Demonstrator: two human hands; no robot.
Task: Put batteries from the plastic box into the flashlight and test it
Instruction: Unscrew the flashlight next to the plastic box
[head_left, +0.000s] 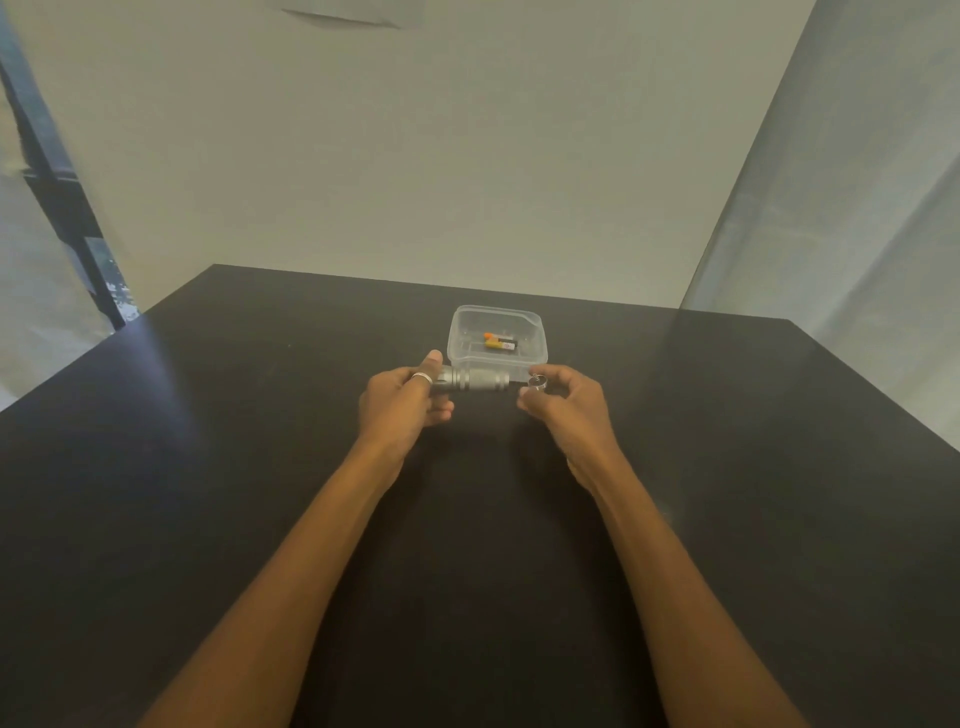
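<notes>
A silver flashlight (475, 380) lies crosswise above the black table, just in front of a clear plastic box (537, 347). My left hand (402, 397) grips its left end, a ring on one finger. My right hand (563, 400) pinches a small silver cap (537, 383) at the flashlight's right end; whether the cap is attached or off I cannot tell. Inside the box lie black and orange batteries (500, 343).
The black table (260, 467) fills the lower view, its far edge against a pale wall. Pale panels rise on the left and right sides, with a dark frame at the left.
</notes>
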